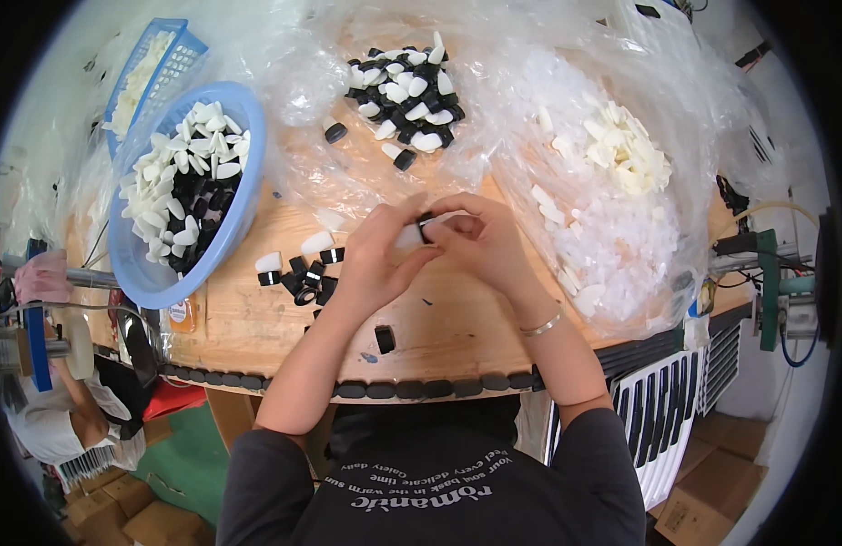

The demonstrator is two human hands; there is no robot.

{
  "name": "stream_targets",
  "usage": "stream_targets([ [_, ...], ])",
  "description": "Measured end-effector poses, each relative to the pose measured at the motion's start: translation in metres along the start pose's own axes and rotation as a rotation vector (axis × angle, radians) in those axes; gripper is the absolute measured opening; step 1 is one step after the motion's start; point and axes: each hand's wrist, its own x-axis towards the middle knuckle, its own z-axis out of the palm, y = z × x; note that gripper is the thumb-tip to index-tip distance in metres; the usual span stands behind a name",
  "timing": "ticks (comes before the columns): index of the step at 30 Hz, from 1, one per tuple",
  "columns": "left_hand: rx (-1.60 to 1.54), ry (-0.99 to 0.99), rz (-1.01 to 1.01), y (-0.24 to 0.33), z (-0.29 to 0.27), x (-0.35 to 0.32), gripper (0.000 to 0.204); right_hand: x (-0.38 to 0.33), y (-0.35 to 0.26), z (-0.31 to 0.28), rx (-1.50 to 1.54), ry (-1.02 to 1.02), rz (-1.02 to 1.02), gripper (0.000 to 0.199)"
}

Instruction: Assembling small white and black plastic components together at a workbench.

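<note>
Over the middle of the table, my left hand [380, 259] and my right hand [480, 244] meet, fingers bent and closed. Between their fingertips is a small black cap-like piece [426, 221], gripped by the right hand. A whitish piece [409, 237] shows at the left hand's fingers, partly covered. Beside my left wrist lie several loose black ring-like pieces [299, 267] and white oval pieces [317, 242]. A single black piece [385, 339] lies between my forearms.
At the left stands a blue basin [248, 196] of white and black pieces, with a blue basket [186, 62] behind it. A mixed pile [407, 96] lies at the far middle. Clear plastic film [521, 173] and white pieces [621, 155] spread at the right. Black pads [412, 389] line the front edge.
</note>
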Motion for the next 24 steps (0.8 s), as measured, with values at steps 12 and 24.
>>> stream_targets([
  [12, -0.225, -0.327, -0.617, -0.016, -0.050, 0.010, 0.011, 0.026, -0.045, -0.012, -0.318, -0.115, 0.259, 0.024],
  [24, 0.708, -0.392, -0.611, -0.057, -0.089, -0.014, 0.015, 0.039, -0.023, 0.014, -0.644, -0.045, -0.237, 0.027],
])
